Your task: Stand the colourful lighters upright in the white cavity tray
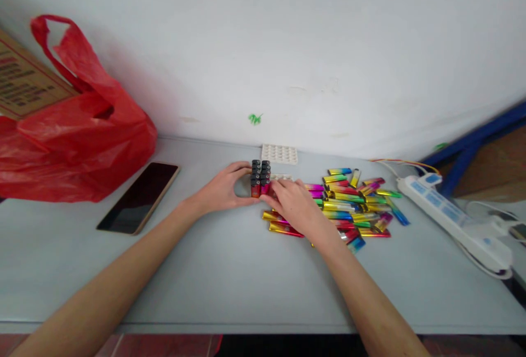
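Note:
Two columns of lighters [260,179] with black tops and red and magenta bodies stand upright, packed together, in the middle of the table. My left hand [225,188] is curved around their left side, thumb in front and fingers behind. At their right side, my right hand [292,203] has its fingers bent in against the nearest lighters, and its fingertips are partly hidden. Right beside and partly under my right hand lies a loose pile of shiny multicoloured lighter cases [345,197]. Behind the hands a white tray with rows of holes [280,154] rests near the wall.
A dark-screened phone [138,198] lies on the grey table [230,280] at left. Behind it stand a red plastic bag [82,143] and a cardboard box [30,80]. A white power strip [454,220] with cables lies at right, near a blue metal frame [464,165].

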The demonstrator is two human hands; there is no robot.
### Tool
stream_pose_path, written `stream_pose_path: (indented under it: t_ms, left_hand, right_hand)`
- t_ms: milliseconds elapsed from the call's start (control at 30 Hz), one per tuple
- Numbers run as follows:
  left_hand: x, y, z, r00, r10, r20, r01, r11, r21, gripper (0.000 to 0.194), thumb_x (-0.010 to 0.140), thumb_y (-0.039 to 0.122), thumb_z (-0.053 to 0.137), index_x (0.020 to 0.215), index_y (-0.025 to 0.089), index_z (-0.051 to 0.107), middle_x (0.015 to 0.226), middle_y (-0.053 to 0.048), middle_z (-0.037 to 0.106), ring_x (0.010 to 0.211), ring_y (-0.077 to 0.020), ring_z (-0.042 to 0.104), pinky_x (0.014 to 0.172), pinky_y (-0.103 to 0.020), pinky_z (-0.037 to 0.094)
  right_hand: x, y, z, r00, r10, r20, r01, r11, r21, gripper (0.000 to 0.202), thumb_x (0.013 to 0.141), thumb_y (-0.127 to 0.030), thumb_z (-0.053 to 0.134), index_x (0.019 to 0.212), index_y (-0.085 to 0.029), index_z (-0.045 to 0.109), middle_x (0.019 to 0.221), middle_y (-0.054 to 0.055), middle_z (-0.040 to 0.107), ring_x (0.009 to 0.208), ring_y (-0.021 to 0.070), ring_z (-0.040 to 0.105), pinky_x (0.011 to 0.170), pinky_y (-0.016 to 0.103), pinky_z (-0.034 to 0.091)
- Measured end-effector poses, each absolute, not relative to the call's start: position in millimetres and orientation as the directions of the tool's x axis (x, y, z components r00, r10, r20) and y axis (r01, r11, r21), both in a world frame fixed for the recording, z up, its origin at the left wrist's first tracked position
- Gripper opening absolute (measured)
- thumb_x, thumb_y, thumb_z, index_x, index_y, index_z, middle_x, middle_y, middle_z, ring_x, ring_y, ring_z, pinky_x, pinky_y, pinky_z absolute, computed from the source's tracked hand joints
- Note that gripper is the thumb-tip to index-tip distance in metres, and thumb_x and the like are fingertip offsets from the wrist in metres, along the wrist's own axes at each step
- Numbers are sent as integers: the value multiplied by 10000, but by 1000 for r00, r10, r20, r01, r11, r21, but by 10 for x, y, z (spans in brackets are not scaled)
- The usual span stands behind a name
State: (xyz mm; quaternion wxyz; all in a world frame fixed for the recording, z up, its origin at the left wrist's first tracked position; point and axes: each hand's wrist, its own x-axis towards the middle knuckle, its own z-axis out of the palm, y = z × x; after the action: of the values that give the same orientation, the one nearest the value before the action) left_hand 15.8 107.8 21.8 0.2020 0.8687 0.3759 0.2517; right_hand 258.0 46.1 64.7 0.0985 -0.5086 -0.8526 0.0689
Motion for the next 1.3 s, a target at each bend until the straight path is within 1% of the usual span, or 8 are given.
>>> stream_pose_path:
  t_ms: [167,300,433,700,833,1000,1133,1300]
  left_hand:
    - [158,1088,216,577,765,287,557,-625,547,741,806,701,825,1330,195,691,1490,-150,646,1389,-364,624,1258,-491,473]
    - [158,1096,202,577,770,273,564,-617,549,738,803,702,827,1324,196,696,1503,-155,639,1403,-369,615,1271,-513,460]
    - [155,1097,216,571,779,258,569,-603,559,745,791,715,827,1323,209,705,1502,-148,644,1413,-376,607,1274,-523,457]
    - [155,1098,216,586,759,282,562,-632,533,761,804,725,808,1322,178,696,1483,-161,657,1391,-370,623,1259,-508,474]
    - [149,1111,201,579,765,281,555,-623,551,750,787,721,824,1312,198,708,1485,-150,659,1396,-372,622,1259,-511,475]
    - [123,1132,217,595,766,242,562,-612,556,781,795,726,816,1358,196,708,1526,-165,633,1408,-390,615,1264,-532,468]
    - [112,1138,232,614,759,217,560,-612,558,806,795,726,813,1391,195,699,1538,-174,624,1434,-387,596,1273,-526,459]
    - [107,1130,229,612,755,238,542,-618,569,776,797,662,842,1375,163,709,1531,-196,624,1424,-410,605,1266,-565,464]
  right_hand:
    - [2917,234,830,-506,858,91,757,492,-430,194,1088,-383,655,1071,-202,723,1047,61,746,1013,236,710,923,356,518]
    - [3104,14,723,-486,868,103,798,489,-352,192,1000,-356,782,1105,-203,731,1152,99,714,1130,296,694,1001,430,543]
    - [3135,-61,533,-480,864,152,796,502,-338,70,1033,-244,720,1096,-216,733,1127,94,712,1106,277,705,990,428,574]
    - [3075,-104,585,-451,887,98,846,459,-272,104,997,-282,771,1067,-205,770,1088,101,733,1071,305,714,965,468,585]
    - [3172,-82,659,-364,910,197,723,410,-556,148,1039,-371,714,1053,-240,781,1090,84,767,1063,264,730,976,418,578]
    - [3212,69,804,-25,965,261,341,253,-905,340,948,-587,756,979,-250,737,1044,69,779,1024,255,737,945,420,602]
    - [3066,298,1011,55,987,152,33,151,-988,386,998,-677,606,1032,-293,588,1097,63,770,1034,250,753,807,398,625]
    - [2952,582,1038,7,995,95,-50,95,-994,426,1014,-743,512,1060,-322,471,765,-33,627,759,199,709,661,327,574]
